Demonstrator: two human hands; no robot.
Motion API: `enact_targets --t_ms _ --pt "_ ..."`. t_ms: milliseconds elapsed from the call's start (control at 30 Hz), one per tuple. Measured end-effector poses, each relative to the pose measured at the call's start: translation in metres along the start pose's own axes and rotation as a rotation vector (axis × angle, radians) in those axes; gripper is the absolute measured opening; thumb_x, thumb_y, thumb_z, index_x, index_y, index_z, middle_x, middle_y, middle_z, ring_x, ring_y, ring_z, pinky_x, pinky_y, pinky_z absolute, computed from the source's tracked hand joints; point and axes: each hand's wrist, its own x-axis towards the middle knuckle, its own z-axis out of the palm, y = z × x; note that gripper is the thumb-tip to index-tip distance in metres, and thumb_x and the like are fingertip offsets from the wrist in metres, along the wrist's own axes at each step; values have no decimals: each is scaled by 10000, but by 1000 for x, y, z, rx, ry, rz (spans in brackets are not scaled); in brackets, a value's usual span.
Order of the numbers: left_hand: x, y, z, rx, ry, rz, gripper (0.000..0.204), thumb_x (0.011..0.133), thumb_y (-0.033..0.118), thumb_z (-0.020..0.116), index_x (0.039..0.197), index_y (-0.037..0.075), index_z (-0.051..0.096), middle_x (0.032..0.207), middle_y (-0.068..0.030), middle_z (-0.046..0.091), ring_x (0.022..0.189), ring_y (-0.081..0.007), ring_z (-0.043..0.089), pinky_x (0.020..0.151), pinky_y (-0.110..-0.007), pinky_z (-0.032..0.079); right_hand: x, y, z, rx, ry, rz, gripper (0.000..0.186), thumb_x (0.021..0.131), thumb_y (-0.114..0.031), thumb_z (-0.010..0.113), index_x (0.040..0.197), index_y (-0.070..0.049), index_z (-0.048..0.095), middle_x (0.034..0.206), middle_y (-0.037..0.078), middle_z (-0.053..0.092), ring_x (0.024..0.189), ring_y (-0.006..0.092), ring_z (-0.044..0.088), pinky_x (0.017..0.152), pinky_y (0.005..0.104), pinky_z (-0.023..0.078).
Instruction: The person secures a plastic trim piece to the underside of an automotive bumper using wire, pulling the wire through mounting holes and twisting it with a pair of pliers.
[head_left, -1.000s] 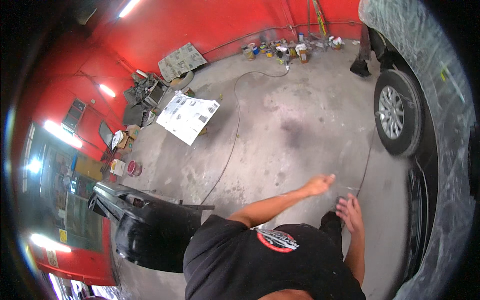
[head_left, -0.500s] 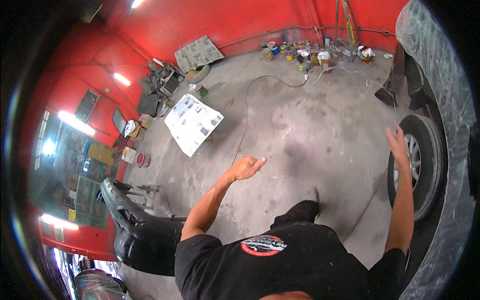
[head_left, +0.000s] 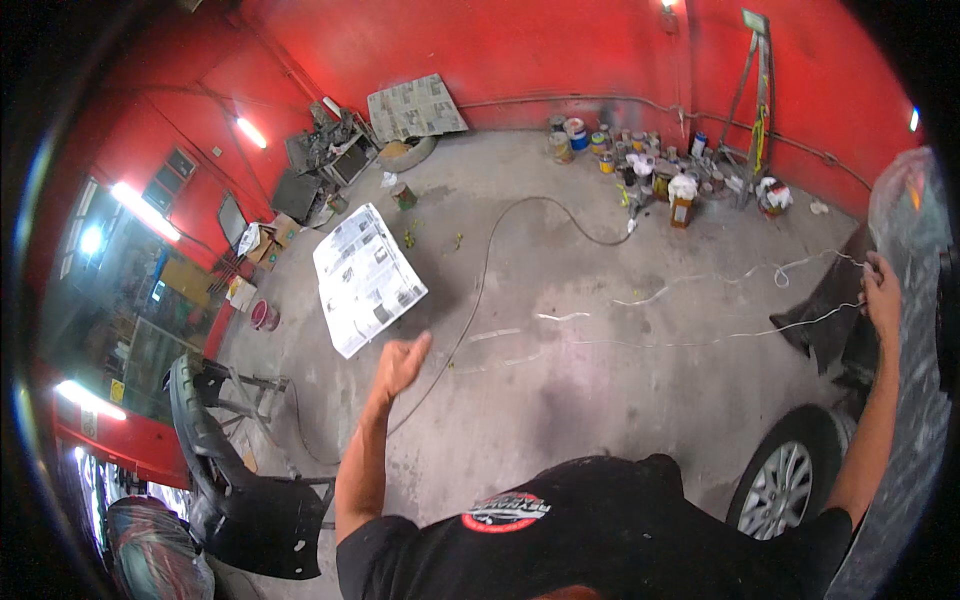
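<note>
My left hand [head_left: 404,364] is raised above the floor with fingers curled and thumb up; whatever it holds, if anything, is too small to make out. My right hand [head_left: 879,294] is at the far right, fingers closed on a thin pale strand [head_left: 712,341] that stretches in wavy lengths across the view, partly blurred. It is beside the crumpled clear plastic sheet [head_left: 918,380] covering the car. Below it are a dark flap [head_left: 815,335] and a car wheel [head_left: 775,480]. A newspaper-topped stand [head_left: 365,275] is just beyond my left hand.
A dark bumper [head_left: 250,520] on stands is at lower left. A cable [head_left: 485,280] snakes over the grey floor [head_left: 550,250]. Cans and jars [head_left: 605,160], a stepladder [head_left: 760,100], a tire [head_left: 405,155] and boxes [head_left: 260,250] line the red walls.
My right hand has moved right and up to the car's edge, drawing pale strands across the view. My left hand has moved left. The wheel now sits lower in view.
</note>
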Motion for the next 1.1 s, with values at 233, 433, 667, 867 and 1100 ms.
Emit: enact_targets --t_ms 233,433,667,867,1100 --pt "97 18 142 73 -16 -218 607 857 463 498 509 -33 459 454 -171 326 409 -154 354 418 -364 307 208 74 89 -157 5 -372 216 849 -228 558 921 -30 607 643 0 520 540 81 487 472 243 397" --pt "119 -71 324 323 -46 -466 617 841 539 421 687 -24 621 708 -278 566 721 -447 578 651 -480 434 311 28 185 255 -965 -91 132 810 -172 596 740 -60 604 536 -50 473 447 51 427 403 195 323" --pt "230 23 406 -71 -402 -826 577 778 537 519 720 -23 646 572 -106 556 532 -223 537 527 -356 443 447 -24 325 1274 -454 187 224 907 -213 514 898 5 567 957 78 585 947 144 555 782 299 451" --pt "414 29 457 74 -599 -887 532 774 525 525 810 13 664 678 -138 607 605 -233 583 576 -370 462 596 -31 368 1211 -308 -46 433 925 -402 437 698 -49 544 593 52 518 526 159 529 533 302 469" --pt "707 44 563 459 -1052 -141 625 833 575 364 1014 38 626 1045 -236 583 994 -374 561 874 -430 422 734 -10 407 1117 78 314 446 911 -414 472 586 -130 359 500 -33 317 377 78 287 359 257 285"
